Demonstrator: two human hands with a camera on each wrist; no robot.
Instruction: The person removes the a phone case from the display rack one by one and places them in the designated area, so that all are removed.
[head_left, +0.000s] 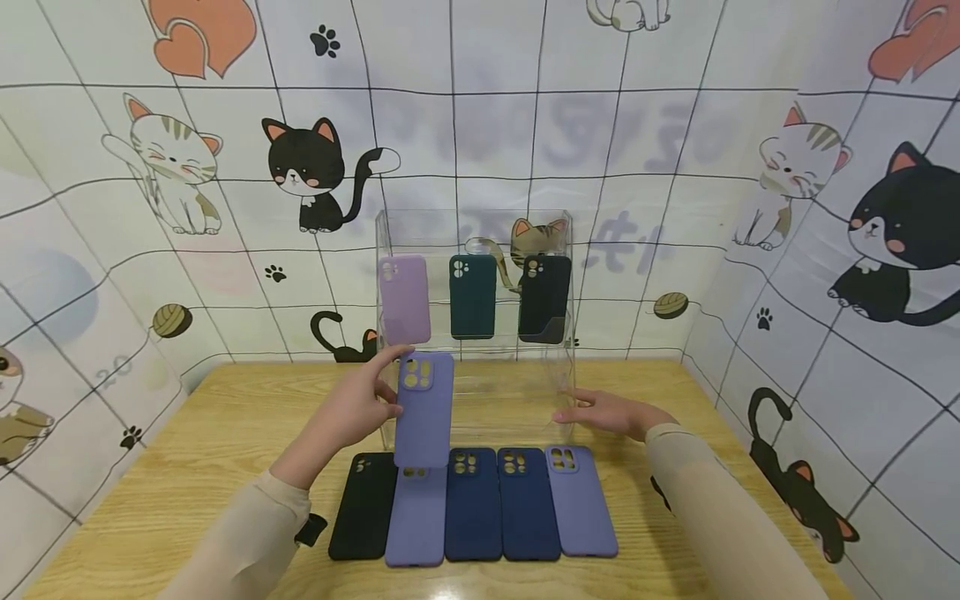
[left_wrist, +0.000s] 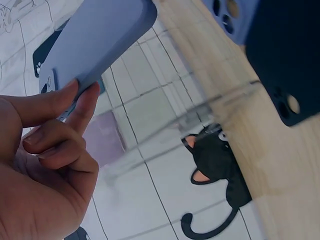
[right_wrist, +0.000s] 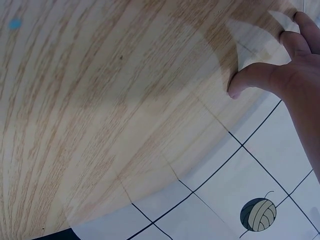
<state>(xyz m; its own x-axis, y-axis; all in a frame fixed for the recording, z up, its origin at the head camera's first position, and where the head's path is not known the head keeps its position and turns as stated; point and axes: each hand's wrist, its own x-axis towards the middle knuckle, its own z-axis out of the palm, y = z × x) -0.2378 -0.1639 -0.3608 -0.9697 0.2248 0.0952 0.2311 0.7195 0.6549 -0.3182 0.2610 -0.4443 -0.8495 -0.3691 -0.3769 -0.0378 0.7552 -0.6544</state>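
Note:
In the head view, my left hand (head_left: 356,408) pinches a lavender phone case (head_left: 425,421) by its left edge, thumb on one side and fingers on the other. The case stands nearly upright, camera cutout at the top, in front of a clear acrylic rack (head_left: 510,433). Up close in the left wrist view, thumb and forefinger hold the lavender case (left_wrist: 105,35) while the other fingers curl loosely. My right hand (head_left: 611,412) is at the rack's lower right side, its thumb and fingers spread apart at the clear wall. The right wrist view shows those spread fingers (right_wrist: 245,82) over the wood.
A lilac case (head_left: 405,300), a dark green case (head_left: 472,296) and a black case (head_left: 544,300) stand on the rack's upper tier. Before the rack lies a row with a black case (head_left: 363,506), lavender cases (head_left: 582,502) and navy cases (head_left: 473,506). Cat-print cloth (head_left: 495,133) surrounds the wooden table (head_left: 247,417).

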